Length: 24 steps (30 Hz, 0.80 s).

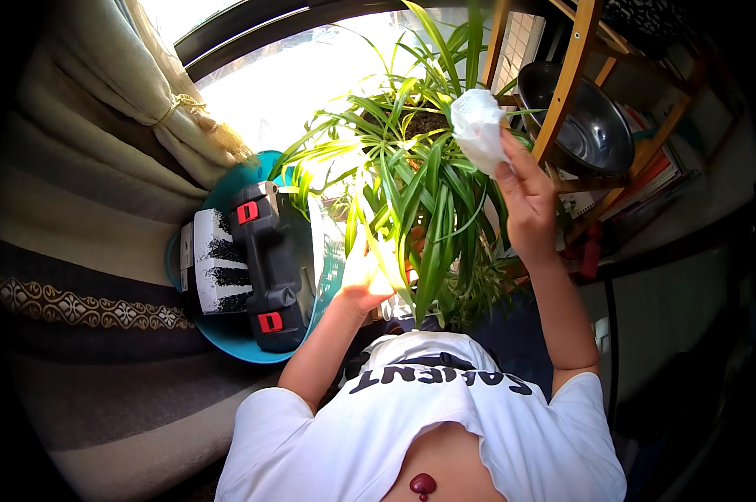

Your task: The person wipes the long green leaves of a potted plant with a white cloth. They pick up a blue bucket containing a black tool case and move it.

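Observation:
A spider plant [432, 192] with long, arching green leaves hangs in front of me by the bright window, dark soil showing among its leaves. My right hand [528, 201] is raised at the plant's right side, its fingers pinching a crumpled white tissue [478, 130]. Lower down, my left hand [371, 274] is in among the hanging leaves, its fingers curled around a leaf [388, 263]. Leaves and strong glare hide part of those fingers.
A turquoise tub [256, 347] at the left holds a black tool case [269, 259] with red latches and a black-and-white box [219, 263]. Tied curtains [102, 92] hang beside it. On the right, a wooden rack [570, 79] carries a metal bowl [595, 138] and books [654, 180].

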{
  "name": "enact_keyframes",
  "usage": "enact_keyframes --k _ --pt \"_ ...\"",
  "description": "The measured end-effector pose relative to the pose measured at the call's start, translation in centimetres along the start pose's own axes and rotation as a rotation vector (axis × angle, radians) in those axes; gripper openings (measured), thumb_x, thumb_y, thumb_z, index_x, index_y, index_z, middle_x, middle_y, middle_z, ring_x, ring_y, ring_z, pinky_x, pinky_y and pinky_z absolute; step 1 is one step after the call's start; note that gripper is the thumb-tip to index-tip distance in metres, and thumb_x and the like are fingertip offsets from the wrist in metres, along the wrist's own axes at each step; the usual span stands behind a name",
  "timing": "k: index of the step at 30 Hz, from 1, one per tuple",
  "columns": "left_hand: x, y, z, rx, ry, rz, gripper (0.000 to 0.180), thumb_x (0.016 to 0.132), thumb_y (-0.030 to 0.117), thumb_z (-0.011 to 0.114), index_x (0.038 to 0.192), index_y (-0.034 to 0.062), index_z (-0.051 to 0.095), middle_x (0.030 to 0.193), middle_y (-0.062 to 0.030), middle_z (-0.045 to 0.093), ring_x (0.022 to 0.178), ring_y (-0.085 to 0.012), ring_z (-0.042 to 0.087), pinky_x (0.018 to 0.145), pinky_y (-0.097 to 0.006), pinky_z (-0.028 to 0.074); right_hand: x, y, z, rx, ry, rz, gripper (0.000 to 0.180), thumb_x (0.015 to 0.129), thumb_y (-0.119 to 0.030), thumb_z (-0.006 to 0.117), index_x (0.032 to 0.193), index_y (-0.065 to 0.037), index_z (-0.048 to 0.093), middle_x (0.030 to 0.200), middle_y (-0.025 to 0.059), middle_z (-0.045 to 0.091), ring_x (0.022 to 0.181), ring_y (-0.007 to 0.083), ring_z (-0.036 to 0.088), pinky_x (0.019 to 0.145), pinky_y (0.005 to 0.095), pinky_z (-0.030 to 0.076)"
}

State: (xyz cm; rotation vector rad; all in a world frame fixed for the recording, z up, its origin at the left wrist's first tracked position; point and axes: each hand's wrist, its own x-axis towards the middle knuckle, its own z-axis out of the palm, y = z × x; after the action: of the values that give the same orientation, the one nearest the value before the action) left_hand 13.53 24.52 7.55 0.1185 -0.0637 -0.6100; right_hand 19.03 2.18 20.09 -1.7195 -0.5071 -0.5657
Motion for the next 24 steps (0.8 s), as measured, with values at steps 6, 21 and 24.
enact_keyframes --k 6,21,24 --pt "0.7 -1.3 3.8 0.085 0.110 0.172 0.061 0.096 0.052 0.024 0.142 0.0117 0.030 0.142 -0.0130 0.038 0.126 -0.0295 0.042 0.102 -0.047 0.037 -3.7 2.0 2.7 -0.460 -0.440 -0.144 0.031 0.085 -0.011 0.057 0.116 -0.004 0.059 0.121 0.0204 0.054 0.118 0.0364 0.047 0.099 0.0442 0.036" --pt "-0.1 -0.4 4.2 -0.041 0.104 0.293 0.058 0.096 0.049 0.031 0.131 0.0045 0.044 0.127 -0.0156 0.053 0.106 -0.0324 0.057 0.091 -0.047 0.045 -10.8 -1.9 3.4 0.125 -0.567 0.048 0.033 0.082 -0.004 0.057 0.115 0.000 0.059 0.112 0.0178 0.061 0.108 0.0328 0.057 0.094 0.0389 0.043" --pt "-0.3 0.4 4.0 0.153 -0.027 0.229 0.065 0.094 0.052 0.032 0.139 0.0051 0.034 0.139 -0.0184 0.039 0.127 -0.0375 0.038 0.101 -0.053 0.035 -11.2 -1.5 0.7 0.516 -0.621 0.611 0.028 0.092 -0.012 0.052 0.114 0.004 0.059 0.103 0.0153 0.065 0.094 0.0222 0.063 0.086 0.0294 0.045"
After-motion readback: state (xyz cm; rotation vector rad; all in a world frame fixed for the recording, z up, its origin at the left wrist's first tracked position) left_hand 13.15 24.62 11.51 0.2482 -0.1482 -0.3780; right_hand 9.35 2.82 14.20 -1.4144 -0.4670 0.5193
